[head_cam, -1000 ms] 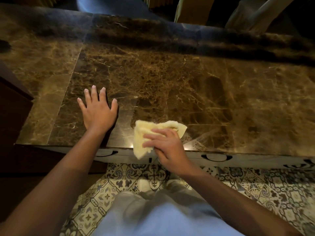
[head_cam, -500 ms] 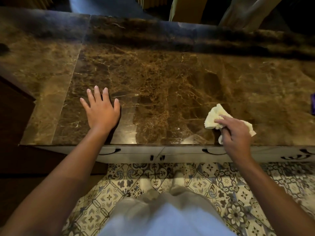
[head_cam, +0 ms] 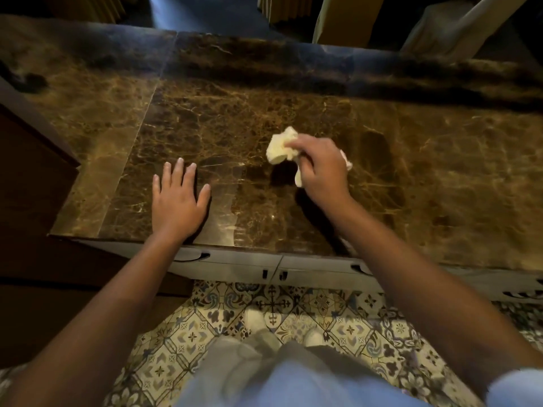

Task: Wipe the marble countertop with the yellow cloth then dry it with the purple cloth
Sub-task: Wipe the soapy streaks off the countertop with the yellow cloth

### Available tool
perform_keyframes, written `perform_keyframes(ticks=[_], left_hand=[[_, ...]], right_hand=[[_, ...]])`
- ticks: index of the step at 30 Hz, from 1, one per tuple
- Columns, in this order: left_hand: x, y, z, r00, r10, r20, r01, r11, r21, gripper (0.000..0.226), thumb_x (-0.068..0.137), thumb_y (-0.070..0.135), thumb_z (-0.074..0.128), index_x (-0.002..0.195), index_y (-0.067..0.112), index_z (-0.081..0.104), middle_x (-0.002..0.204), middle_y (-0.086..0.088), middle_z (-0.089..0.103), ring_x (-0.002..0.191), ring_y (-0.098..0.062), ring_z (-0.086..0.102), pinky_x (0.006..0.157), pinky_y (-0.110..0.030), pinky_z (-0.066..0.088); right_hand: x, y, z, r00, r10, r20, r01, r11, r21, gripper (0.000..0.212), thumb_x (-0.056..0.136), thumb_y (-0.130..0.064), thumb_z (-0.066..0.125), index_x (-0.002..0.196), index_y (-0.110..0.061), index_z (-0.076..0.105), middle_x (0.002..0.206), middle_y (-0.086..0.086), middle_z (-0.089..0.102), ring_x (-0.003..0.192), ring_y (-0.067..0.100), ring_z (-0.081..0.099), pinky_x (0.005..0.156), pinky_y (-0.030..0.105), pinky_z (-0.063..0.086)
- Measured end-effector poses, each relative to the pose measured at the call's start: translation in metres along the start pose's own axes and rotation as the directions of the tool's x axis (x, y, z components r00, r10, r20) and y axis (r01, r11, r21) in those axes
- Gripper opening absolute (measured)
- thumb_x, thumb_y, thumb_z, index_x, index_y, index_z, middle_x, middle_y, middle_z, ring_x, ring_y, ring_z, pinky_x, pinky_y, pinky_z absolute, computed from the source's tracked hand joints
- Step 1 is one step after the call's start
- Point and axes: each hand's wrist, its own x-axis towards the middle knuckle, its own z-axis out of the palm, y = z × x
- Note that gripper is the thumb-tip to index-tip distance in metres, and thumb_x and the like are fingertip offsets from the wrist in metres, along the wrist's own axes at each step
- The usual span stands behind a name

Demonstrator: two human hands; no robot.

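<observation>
The brown veined marble countertop (head_cam: 426, 177) fills the upper half of the head view. A pale yellow cloth (head_cam: 280, 146) is bunched in my right hand (head_cam: 321, 168), which is shut on it near the middle of the counter; part of the cloth sticks out left of the fingers and a bit shows behind the hand. My left hand (head_cam: 177, 202) lies flat on the marble near the front edge, fingers spread, holding nothing. No purple cloth is in view.
A dark wooden cabinet (head_cam: 32, 160) stands against the counter's left end. White drawer fronts with handles (head_cam: 279, 267) run under the front edge. Patterned floor tiles (head_cam: 293, 312) lie below. Draped furniture (head_cam: 449, 27) stands beyond the far edge.
My right hand swept the yellow cloth from the front edge rightward, then back left and further onto the counter. My left hand stayed flat in place. The purple patch seen at the right edge is out of view.
</observation>
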Motion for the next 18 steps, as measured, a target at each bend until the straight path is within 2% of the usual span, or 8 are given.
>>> perform_keyframes(ticks=[3, 6, 8, 12, 15, 17, 18], left_hand=[[0.000, 0.002, 0.000, 1.000, -0.015, -0.008, 0.015, 1.000, 0.009, 0.063, 0.104, 0.050, 0.035, 0.158, 0.016, 0.032, 0.169, -0.013, 0.024, 0.158, -0.032, 0.013, 0.127, -0.053, 0.009], [0.000, 0.003, 0.001, 1.000, -0.012, -0.019, 0.012, 1.000, 0.010, 0.064, 0.103, 0.050, 0.035, 0.157, 0.016, 0.034, 0.169, -0.012, 0.026, 0.158, -0.032, 0.015, 0.127, -0.053, 0.010], [0.000, 0.001, 0.001, 1.000, -0.015, -0.028, 0.015, 1.000, -0.001, 0.064, 0.103, 0.050, 0.036, 0.157, 0.016, 0.035, 0.168, -0.012, 0.027, 0.158, -0.032, 0.016, 0.127, -0.052, 0.010], [0.001, 0.002, -0.001, 1.000, -0.012, -0.025, 0.012, 1.000, -0.014, 0.063, 0.103, 0.050, 0.038, 0.156, 0.016, 0.037, 0.168, -0.012, 0.028, 0.158, -0.032, 0.017, 0.127, -0.051, 0.009], [-0.003, 0.005, -0.005, 0.997, -0.066, -0.047, 0.059, 0.989, -0.138, 0.054, 0.103, 0.041, 0.048, 0.149, 0.013, 0.048, 0.164, -0.013, 0.036, 0.157, -0.031, 0.019, 0.128, -0.052, 0.011], [-0.018, 0.017, -0.011, 0.989, -0.098, -0.113, 0.062, 0.957, -0.284, 0.044, 0.101, 0.034, 0.052, 0.138, 0.011, 0.059, 0.157, -0.014, 0.046, 0.156, -0.032, 0.021, 0.125, -0.057, 0.018], [-0.029, 0.028, -0.013, 0.986, -0.066, -0.151, 0.014, 0.946, -0.324, 0.040, 0.101, 0.032, 0.052, 0.134, 0.010, 0.062, 0.154, -0.014, 0.050, 0.156, -0.032, 0.022, 0.123, -0.058, 0.021]], right_hand=[[0.052, 0.011, 0.028, 0.995, 0.048, 0.088, -0.041, 0.996, -0.078, 0.035, 0.093, -0.013, 0.055, 0.121, -0.026, 0.073, 0.124, -0.003, 0.073, 0.114, 0.022, 0.060, 0.100, 0.046, 0.047], [0.047, 0.005, 0.051, 0.969, 0.000, 0.246, 0.039, 0.988, -0.151, 0.034, 0.093, -0.009, 0.057, 0.118, -0.025, 0.075, 0.125, -0.004, 0.073, 0.116, 0.024, 0.058, 0.103, 0.046, 0.042], [0.018, -0.005, 0.052, 0.946, -0.114, 0.303, 0.155, 0.981, -0.113, 0.034, 0.088, -0.005, 0.060, 0.113, -0.023, 0.076, 0.123, -0.003, 0.074, 0.113, 0.027, 0.058, 0.100, 0.050, 0.042], [-0.047, -0.021, 0.022, 0.818, -0.283, 0.501, 0.290, 0.955, 0.066, 0.032, 0.085, -0.005, 0.064, 0.109, -0.022, 0.077, 0.122, -0.002, 0.075, 0.113, 0.026, 0.058, 0.098, 0.042, 0.039], [-0.078, -0.022, -0.012, 0.758, -0.231, 0.610, 0.155, 0.972, 0.176, 0.033, 0.090, -0.007, 0.057, 0.110, -0.023, 0.077, 0.113, -0.004, 0.076, 0.104, 0.018, 0.061, 0.091, 0.039, 0.048], [-0.089, -0.022, -0.039, 0.773, -0.100, 0.627, -0.059, 0.972, 0.229, 0.034, 0.094, -0.008, 0.052, 0.113, -0.023, 0.076, 0.105, -0.003, 0.076, 0.092, 0.012, 0.064, 0.079, 0.035, 0.051], [-0.093, -0.022, -0.054, 0.782, -0.030, 0.622, -0.179, 0.946, 0.270, 0.033, 0.097, -0.008, 0.053, 0.115, -0.023, 0.076, 0.099, -0.003, 0.075, 0.083, 0.011, 0.065, 0.071, 0.031, 0.050]])
